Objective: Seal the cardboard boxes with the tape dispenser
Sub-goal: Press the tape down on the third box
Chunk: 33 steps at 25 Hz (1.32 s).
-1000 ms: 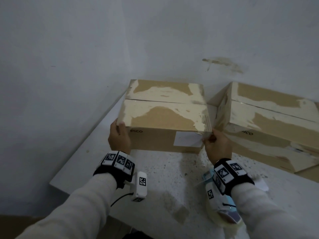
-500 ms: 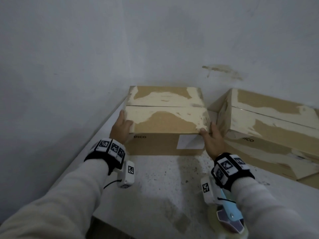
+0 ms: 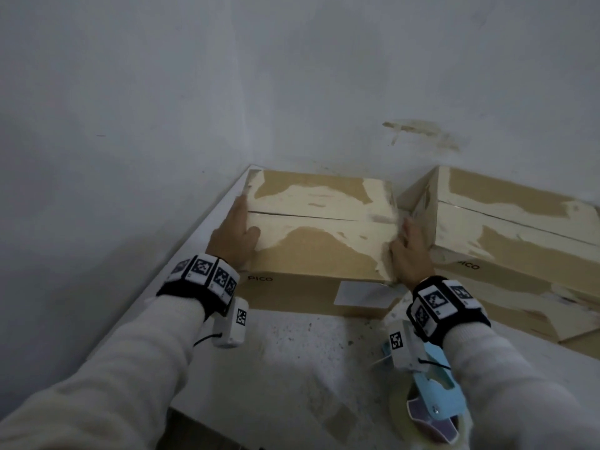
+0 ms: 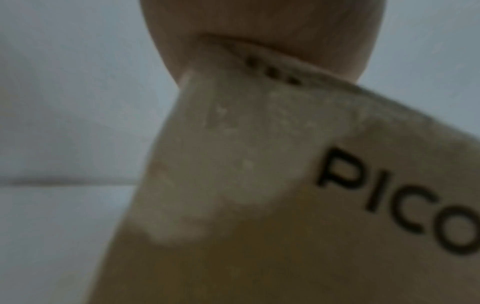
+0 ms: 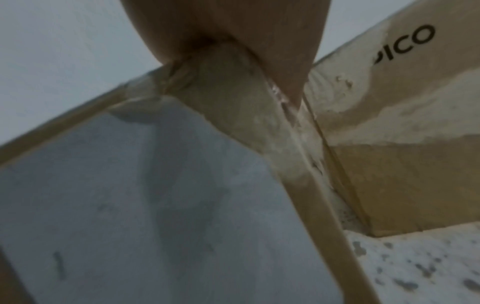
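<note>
The left cardboard box [image 3: 319, 241] lies flat on the white table [image 3: 292, 368], its top flaps closed with a bare seam across them. My left hand [image 3: 235, 237] grips its left side, thumb over the top edge; up close the palm [image 4: 259, 26] sits on the box corner [image 4: 246, 164]. My right hand [image 3: 409, 251] grips the right side, fingers down in the gap to the second box [image 3: 519, 241]. In the right wrist view the hand [image 5: 228, 26] covers the box corner [image 5: 241, 102]. The light blue tape dispenser [image 3: 436, 397] lies on the table under my right forearm, in neither hand.
A grey wall stands close behind and to the left of both boxes. The table's left edge [image 3: 168, 287] runs near my left wrist. The second box [image 5: 402, 144] nearly touches the first. The speckled tabletop [image 5: 428, 267] shows in front of the boxes.
The left box has gone from raised and tilted to flat on the table, farther back toward the wall. Both hands slid from its front corners to the middle of its sides.
</note>
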### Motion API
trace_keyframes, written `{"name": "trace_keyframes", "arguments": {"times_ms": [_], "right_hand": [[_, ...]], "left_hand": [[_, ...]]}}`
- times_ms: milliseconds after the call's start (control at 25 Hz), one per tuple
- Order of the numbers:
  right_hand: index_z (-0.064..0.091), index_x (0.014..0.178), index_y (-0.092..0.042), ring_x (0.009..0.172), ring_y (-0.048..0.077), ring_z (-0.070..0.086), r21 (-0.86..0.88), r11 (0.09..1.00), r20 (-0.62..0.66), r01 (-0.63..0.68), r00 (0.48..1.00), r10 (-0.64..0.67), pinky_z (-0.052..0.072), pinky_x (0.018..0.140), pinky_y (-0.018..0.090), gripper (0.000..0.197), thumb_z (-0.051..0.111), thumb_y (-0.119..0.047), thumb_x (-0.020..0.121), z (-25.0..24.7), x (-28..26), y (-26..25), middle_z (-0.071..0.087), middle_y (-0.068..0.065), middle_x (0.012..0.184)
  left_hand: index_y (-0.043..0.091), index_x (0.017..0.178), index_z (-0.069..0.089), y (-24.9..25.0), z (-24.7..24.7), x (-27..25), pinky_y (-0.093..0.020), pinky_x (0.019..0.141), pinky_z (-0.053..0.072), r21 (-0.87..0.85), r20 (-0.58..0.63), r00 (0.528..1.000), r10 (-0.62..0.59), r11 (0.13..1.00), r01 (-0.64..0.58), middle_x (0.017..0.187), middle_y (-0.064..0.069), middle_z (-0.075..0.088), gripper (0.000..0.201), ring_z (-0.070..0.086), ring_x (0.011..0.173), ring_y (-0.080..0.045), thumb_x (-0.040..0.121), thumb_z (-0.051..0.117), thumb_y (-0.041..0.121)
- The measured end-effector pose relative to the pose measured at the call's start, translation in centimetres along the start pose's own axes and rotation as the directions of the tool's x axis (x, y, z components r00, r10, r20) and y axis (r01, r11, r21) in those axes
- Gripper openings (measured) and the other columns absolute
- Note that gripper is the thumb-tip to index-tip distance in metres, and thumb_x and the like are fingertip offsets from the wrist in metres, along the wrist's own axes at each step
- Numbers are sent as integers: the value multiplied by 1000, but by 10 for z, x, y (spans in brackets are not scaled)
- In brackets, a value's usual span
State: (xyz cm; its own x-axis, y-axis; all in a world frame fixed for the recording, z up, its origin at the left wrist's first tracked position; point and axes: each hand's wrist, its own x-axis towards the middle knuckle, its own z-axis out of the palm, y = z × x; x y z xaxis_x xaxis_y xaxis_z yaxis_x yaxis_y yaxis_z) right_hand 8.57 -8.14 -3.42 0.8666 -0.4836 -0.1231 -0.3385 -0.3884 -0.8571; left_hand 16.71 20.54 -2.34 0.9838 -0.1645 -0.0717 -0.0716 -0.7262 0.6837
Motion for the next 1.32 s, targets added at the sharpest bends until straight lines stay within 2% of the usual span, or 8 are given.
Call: {"name": "trace_keyframes", "arguments": {"times_ms": [120,240,440,560,720,920,1160,1320], "right_hand": [[24,147,-14,131,24,37,-42,999,77,34,997,-30,27,109,36,56,38,-18,93,-3,1,-1,34,15,151],[18,148,-13,144,29,18,-449,885,134,121,989,-67,17,117,45,60,41,-27,95,-4,-1,-19,18,13,157],[1,150,-15,147,24,-8,-701,554,432,449,885,-172,3,116,53,63,26,-38,96,58,-12,-69,-7,3,160],[-7,150,-18,146,22,-15,-715,423,555,557,820,-141,-3,117,52,64,16,-45,97,85,-7,-65,-15,2,159],[-3,150,-18,147,20,-11,-706,446,540,550,826,-165,-2,118,48,69,16,-54,95,79,-4,-56,-11,1,160],[-2,150,-17,147,20,-8,-766,523,366,373,923,-122,1,118,49,80,13,-66,89,21,7,-29,-11,2,160],[2,150,-17,148,19,-6,-697,616,351,369,923,-156,9,120,47,78,22,-63,90,11,9,-20,-7,2,160],[14,148,-19,147,29,1,-669,677,260,308,949,-175,11,119,46,78,33,-64,87,9,7,-18,2,9,160]], "left_hand": [[14,151,1,-5,-7,3,-37,118,10,212,178,984,-28,977,-10,159,1,-10,71,5,147,-18,97,35,44],[14,151,4,8,-3,6,-49,117,-2,516,146,989,-32,855,-49,159,-2,-9,82,-4,147,-19,89,23,66],[15,151,7,49,30,2,-46,118,-7,468,287,932,221,817,-337,160,-2,-5,97,-10,147,-18,78,11,79],[16,151,4,47,42,5,-46,119,-5,483,337,918,208,799,-359,160,-1,-2,99,-8,147,-17,76,12,80],[15,151,4,38,37,5,-44,120,-1,525,330,924,195,776,-351,160,-1,-3,90,-5,147,-16,84,18,72],[17,151,1,10,13,9,-44,120,1,560,190,979,68,812,-166,160,-3,-7,92,-6,147,-19,81,16,75],[22,151,5,12,15,5,-43,118,12,485,82,997,16,873,-54,159,-10,-8,98,-7,147,-24,76,29,79],[19,151,5,11,13,7,-45,113,26,417,42,995,-85,907,60,159,-9,-7,104,13,144,-32,73,38,80]]}}
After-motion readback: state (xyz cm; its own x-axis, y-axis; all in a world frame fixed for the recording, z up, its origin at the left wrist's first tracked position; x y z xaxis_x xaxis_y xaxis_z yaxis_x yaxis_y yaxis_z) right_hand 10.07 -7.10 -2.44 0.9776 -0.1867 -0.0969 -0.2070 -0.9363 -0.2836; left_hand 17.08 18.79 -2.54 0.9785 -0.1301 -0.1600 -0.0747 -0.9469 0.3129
